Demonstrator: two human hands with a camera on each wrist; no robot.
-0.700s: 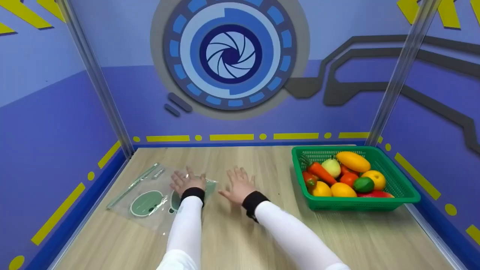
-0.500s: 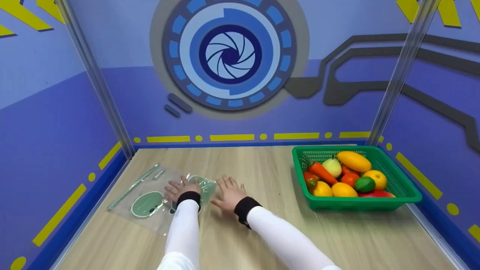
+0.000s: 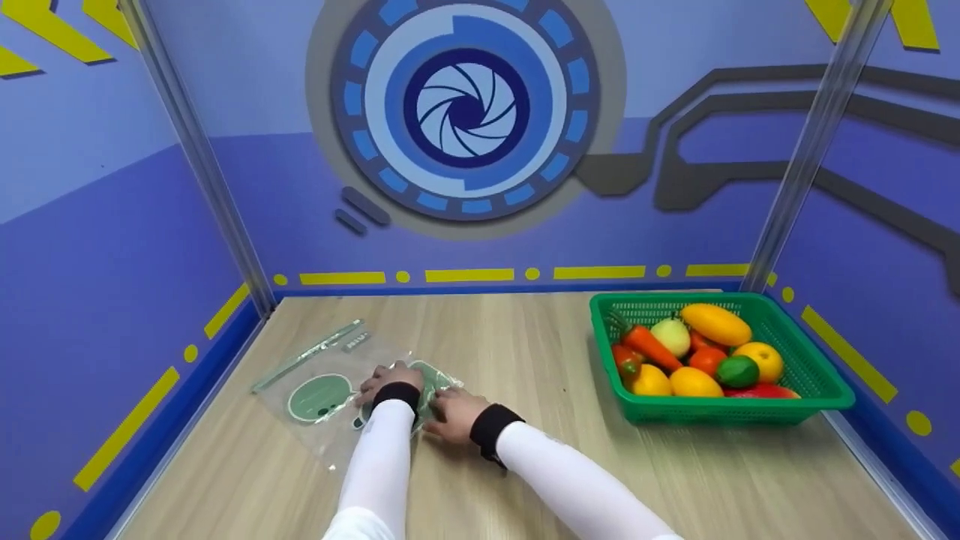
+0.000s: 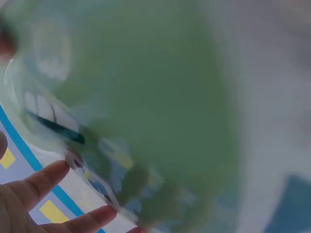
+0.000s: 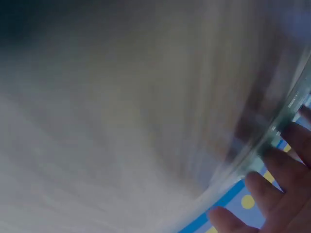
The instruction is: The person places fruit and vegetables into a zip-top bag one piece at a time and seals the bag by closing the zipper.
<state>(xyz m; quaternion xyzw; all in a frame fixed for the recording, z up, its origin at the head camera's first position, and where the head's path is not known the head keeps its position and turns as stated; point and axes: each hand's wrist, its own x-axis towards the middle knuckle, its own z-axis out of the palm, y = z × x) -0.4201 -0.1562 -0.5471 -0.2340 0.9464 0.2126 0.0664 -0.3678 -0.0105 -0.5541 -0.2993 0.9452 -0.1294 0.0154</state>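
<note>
A clear zip-top plastic bag with green cartoon prints lies flat on the left half of the table. My left hand rests on its right part, palm down, covering some of a print. In the left wrist view, spread fingers touch the printed film. At the bag's right-hand edge is my right hand, thumb and fingers apart and slightly bent. The right wrist view has its fingertips against the bag's shiny edge. The green zip strip faces the far left.
To the right, a green plastic basket holds several fruits and vegetables, among them a carrot, a yellow mango and a lime. Blue printed panels wall the wooden table at the back and both sides.
The bag has slid right and turned slightly under my left hand. My right hand has come left and nearer, from beside the bag to its edge, fingers bending more.
</note>
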